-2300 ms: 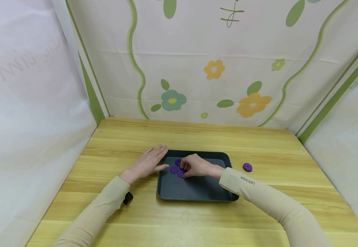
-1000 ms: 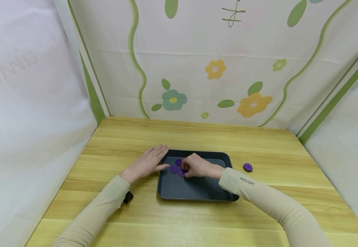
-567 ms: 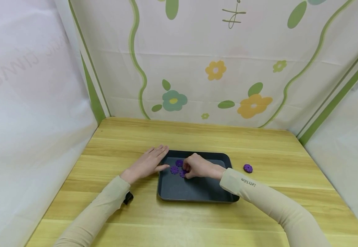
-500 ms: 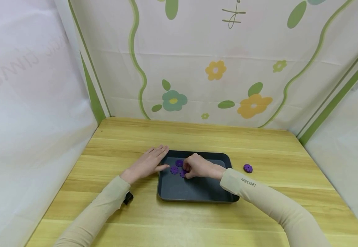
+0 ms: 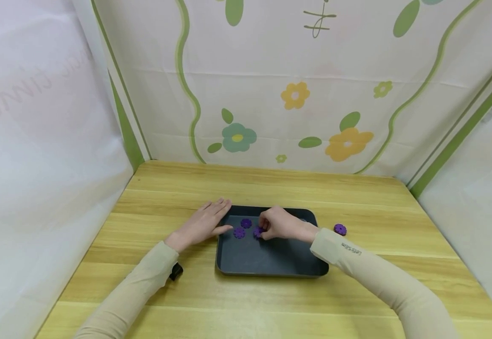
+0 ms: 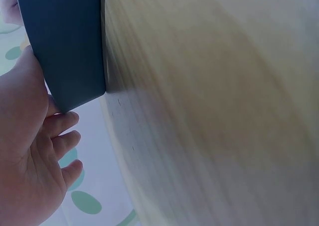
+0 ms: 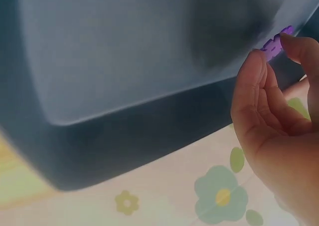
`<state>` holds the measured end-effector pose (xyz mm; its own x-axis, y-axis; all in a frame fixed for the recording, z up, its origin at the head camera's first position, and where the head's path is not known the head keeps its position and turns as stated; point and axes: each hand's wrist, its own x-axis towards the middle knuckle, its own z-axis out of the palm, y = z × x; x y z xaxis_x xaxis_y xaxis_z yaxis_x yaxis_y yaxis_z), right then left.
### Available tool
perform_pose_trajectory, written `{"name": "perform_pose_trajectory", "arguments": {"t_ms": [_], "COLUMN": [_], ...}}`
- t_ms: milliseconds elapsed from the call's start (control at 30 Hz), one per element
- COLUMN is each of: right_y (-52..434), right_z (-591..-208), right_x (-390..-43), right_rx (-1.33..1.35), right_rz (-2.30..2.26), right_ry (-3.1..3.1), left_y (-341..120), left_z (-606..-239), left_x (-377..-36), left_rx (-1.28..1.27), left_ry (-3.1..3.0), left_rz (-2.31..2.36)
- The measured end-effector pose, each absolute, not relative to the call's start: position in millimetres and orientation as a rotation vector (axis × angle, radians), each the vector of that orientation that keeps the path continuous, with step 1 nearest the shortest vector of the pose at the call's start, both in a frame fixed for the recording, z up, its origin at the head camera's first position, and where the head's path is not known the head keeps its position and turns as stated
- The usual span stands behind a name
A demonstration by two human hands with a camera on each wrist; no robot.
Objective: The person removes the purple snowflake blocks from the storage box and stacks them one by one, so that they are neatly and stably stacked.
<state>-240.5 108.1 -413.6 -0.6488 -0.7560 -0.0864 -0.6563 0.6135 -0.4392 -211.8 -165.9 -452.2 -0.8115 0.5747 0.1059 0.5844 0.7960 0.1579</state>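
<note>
Purple disc in hand: the right hand (image 5: 281,224) pinches a small flower-shaped purple piece (image 5: 258,231) between thumb and fingertips, low over the left half of the dark tray (image 5: 271,263); in the right wrist view the same piece (image 7: 273,45) shows between the thumb tip and a fingertip, close above the tray floor (whether it touches the floor cannot be told).
Right-hand grip: narrow, fingers curled in on the purple piece.
Left hand: the left hand (image 5: 201,224) lies flat with straight fingers on the wooden table (image 5: 271,188), against the tray's far-left corner; its thumb reaches over the left rim. Holding nothing.
Left wrist view: the palm and loosely spread fingers (image 6: 65,146) lie beside the tray's outer wall (image 6: 65,41), with blurred table grain filling the right side.
Loose pieces in tray: two more purple discs lie flat on the tray floor, one (image 5: 246,223) just far-left of the held piece, one (image 5: 239,232) just to its left, near the left thumb.
Piece outside tray: a fourth purple disc (image 5: 340,229) lies on the table just right of the tray, apart from both hands.
Sleeves: both forearms wear beige sleeves (image 5: 369,268); a small black object (image 5: 176,271) lies beside the left forearm.
Backdrop: a pale cloth (image 5: 297,94) printed with flowers and green lines hangs behind the table.
</note>
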Motion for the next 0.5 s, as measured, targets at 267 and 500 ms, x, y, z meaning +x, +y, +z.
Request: {"name": "perform_pose_trajectory", "arguments": {"t_ms": [267, 500], "right_y": [125, 145], "right_z": [-403, -393], "right_x": [-245, -255], "right_rx": [-1.052, -1.039], "right_rz": [-0.536, -0.578], "right_ry": [2.617, 2.689], "left_y": [-166, -165], "left_z": [-452, -451], "left_x": [-212, -212], "left_rx": [-0.948, -0.945], "left_ry": [-2.93, -2.941], "left_rz": [-0.26, -0.268]}}
